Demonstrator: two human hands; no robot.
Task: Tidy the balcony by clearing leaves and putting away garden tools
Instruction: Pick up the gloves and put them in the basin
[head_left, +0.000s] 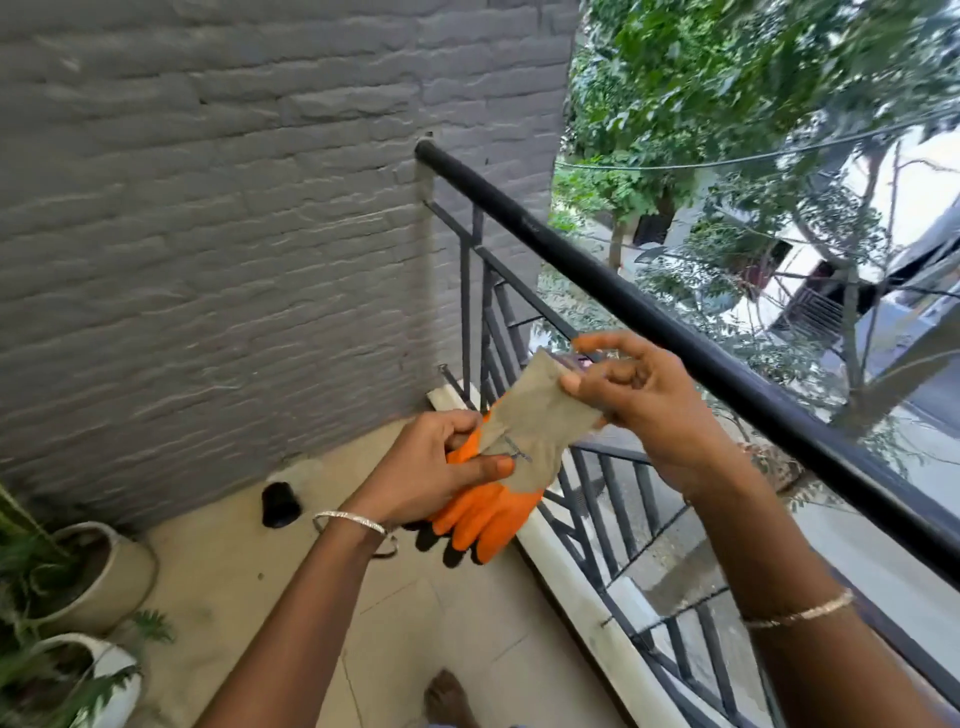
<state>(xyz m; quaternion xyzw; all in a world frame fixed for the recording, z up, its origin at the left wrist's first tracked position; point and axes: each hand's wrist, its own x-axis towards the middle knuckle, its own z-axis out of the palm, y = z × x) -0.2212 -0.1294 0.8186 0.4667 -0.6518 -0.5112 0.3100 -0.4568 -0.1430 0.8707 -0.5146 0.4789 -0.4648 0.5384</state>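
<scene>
White ceramic plant pots (111, 577) on floor, far left. Then left hand (426, 467) grips orange rubber-coated, grey-cuffed garden gloves (483, 514) mid-air, fingers curled round the palms. Right hand (644, 400) pinches the cuff (540, 400), likely opening it for wearing. Black metal railing (675, 332) just behind.

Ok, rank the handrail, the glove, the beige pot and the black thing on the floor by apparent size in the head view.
1. Handrail, by far the largest.
2. Glove and beige pot: look alike; the glove is nearer the camera and leaves hide part of the pot, so unranked.
3. Black thing on the floor, smallest.
</scene>
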